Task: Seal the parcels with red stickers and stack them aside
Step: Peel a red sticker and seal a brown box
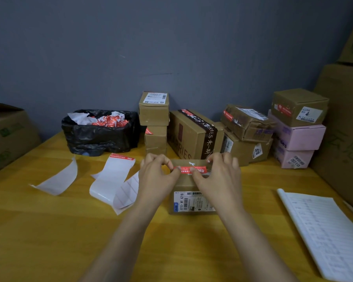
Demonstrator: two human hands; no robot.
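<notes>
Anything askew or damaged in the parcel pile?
Yes: the tape-wrapped parcel right of the big box looks crumpled and lies tilted on the box below. Loose backing strips curl on the table.

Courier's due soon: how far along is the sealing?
Done: stacked parcels behind, some bearing red seals. In hand: left hand and right hand pinch a red sticker onto the front parcel. Left: stacking it aside.
</notes>
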